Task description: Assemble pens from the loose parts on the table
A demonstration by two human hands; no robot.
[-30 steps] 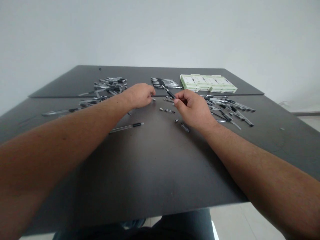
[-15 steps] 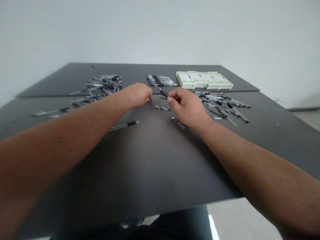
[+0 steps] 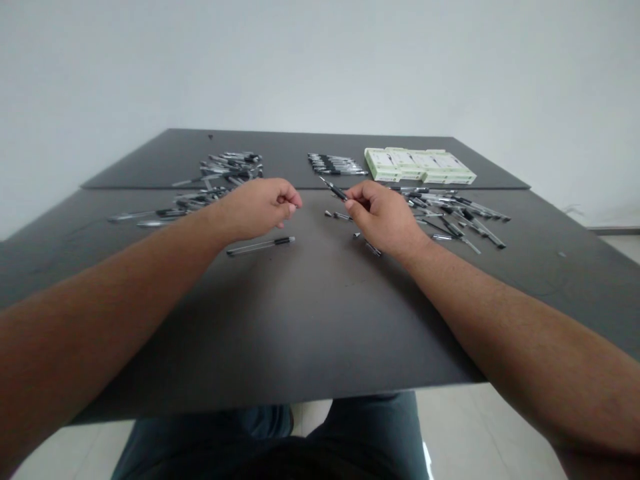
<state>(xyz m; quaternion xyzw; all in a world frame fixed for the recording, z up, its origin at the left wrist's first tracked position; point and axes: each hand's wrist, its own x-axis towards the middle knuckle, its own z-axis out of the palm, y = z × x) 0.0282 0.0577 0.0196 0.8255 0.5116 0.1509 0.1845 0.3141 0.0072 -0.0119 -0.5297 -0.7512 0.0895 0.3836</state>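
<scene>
My right hand (image 3: 381,215) grips a black-and-clear pen (image 3: 338,192) between thumb and fingers, its thin bare tip pointing up and left. To the left, my left hand (image 3: 265,208) hovers over the table with thumb and fingertips pinched; whatever they hold, if anything, is too small to make out. A single pen with a black grip (image 3: 263,246) lies just below that hand. Under the right hand are a small cone-shaped pen tip (image 3: 328,214), a second one (image 3: 357,235) and a short pen part (image 3: 373,249), partly covered by the hand.
On the dark table (image 3: 280,333), a heap of pens (image 3: 233,165) lies at left and loose pen parts (image 3: 465,217) at right. A tidy row of pens (image 3: 336,164) sits at the back, beside pale green boxes (image 3: 420,165). A seam crosses the tabletop.
My left hand has drawn back towards me and left, away from the pen tip, its fingers loosening a little. The right hand still holds the pen. The head view has shifted.
</scene>
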